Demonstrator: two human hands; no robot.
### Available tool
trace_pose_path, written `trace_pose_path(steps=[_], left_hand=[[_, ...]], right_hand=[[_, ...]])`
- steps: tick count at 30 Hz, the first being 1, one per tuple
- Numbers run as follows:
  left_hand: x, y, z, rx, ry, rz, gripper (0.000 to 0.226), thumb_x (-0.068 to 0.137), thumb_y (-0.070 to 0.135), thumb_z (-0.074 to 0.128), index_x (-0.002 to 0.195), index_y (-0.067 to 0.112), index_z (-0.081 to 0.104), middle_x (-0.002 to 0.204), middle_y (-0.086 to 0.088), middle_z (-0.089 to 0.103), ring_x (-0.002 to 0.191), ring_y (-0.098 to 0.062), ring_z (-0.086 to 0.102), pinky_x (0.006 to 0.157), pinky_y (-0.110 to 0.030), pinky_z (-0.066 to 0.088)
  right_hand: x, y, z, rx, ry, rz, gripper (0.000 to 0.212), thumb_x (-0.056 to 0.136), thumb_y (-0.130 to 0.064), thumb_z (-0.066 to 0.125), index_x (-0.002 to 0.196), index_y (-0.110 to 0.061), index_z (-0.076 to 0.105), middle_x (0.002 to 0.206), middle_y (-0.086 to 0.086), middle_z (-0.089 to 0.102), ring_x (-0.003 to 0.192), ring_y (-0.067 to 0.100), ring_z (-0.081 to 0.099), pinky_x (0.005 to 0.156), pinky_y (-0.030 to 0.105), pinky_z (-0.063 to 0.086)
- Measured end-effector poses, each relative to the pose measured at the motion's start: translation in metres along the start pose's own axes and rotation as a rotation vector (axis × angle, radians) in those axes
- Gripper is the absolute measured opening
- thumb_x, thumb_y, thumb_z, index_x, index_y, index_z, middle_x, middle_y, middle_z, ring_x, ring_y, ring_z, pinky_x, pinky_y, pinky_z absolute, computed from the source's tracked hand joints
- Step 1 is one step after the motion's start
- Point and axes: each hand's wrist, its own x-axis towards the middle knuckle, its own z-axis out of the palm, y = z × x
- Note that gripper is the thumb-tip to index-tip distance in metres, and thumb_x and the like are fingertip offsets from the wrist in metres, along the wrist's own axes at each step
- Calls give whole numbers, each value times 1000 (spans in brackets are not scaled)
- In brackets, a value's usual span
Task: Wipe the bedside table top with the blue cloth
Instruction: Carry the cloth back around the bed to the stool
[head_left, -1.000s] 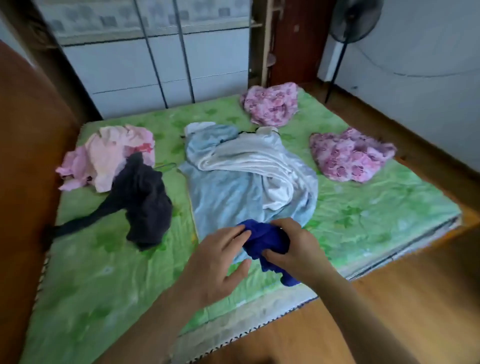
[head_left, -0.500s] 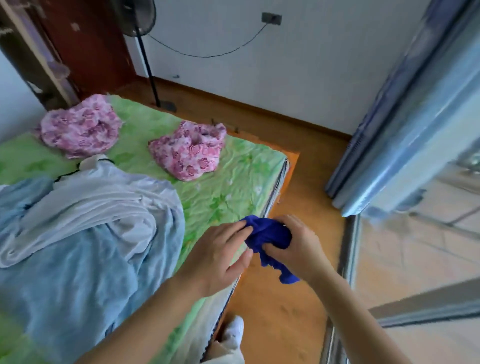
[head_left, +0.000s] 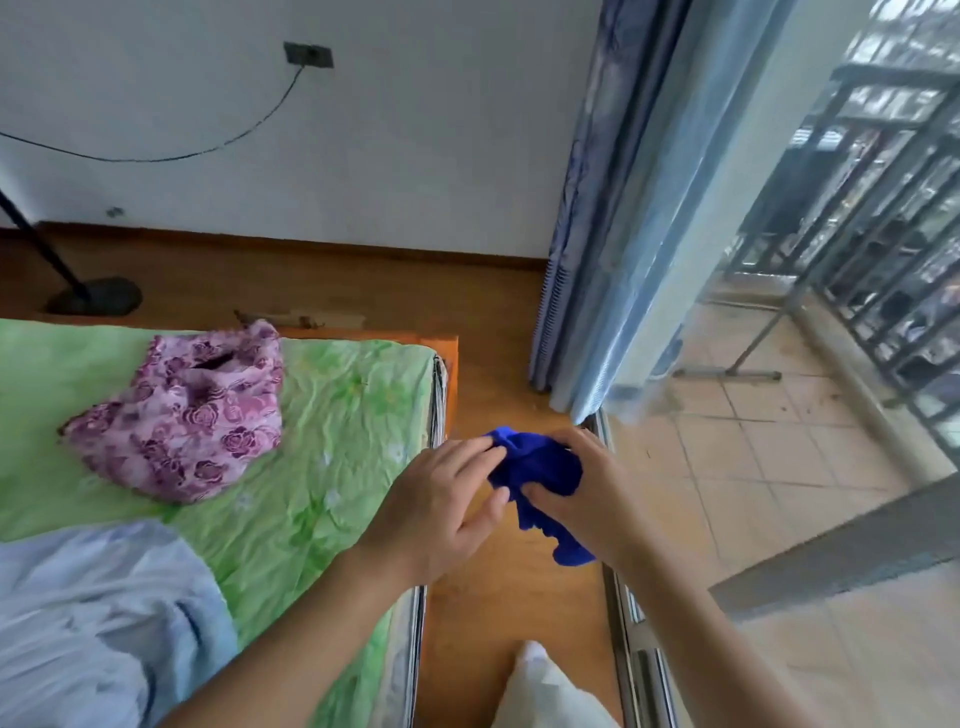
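Here, from my head view, I am holding one blue cloth (head_left: 537, 467) bunched between my two hands: my right hand (head_left: 589, 491) is clutching it, my left hand (head_left: 441, 506) is pinching its edge with loosely spread fingers, over the wooden floor (head_left: 498, 618) beside one green bed (head_left: 332, 431) carrying one floral garment (head_left: 182, 415).

A bare floor strip (head_left: 498, 613) runs between the bed edge (head_left: 415, 613) and the sliding-door track (head_left: 623, 613), bounded ahead by the curtain (head_left: 613, 260).
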Motion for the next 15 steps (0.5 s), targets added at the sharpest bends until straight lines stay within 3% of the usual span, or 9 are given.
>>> trace_pose_path(steps=[6,11,15], left_hand=[[101,-45,43,-29,-78,15,46,101,41,42,133,13,59,135,-1,61,124,-17,55,103,-36,44],[204,-75,72,-11,-118,-3,46,101,40,44,136,13,56,138,0,57,126,-15,52,106,-32,42],[283,-96,75,11,-99,-47,50,102,46,38,141,18,51,144,5,51,132,-9,44,109,-27,35]], right_hand=[[86,60,-4,23,-10,83,45,65,-49,69,107,-49,53,100,-25,60,92,-1,60,78,27,53],[188,106,-22,27,-37,129,44,65,-52,69,106,-50,52,98,-27,59,91,-8,56,70,14,42],[274,119,-47,25,-53,90,41,67,-51,68,105,-43,57,98,-22,60,84,-3,58,68,18,45]])
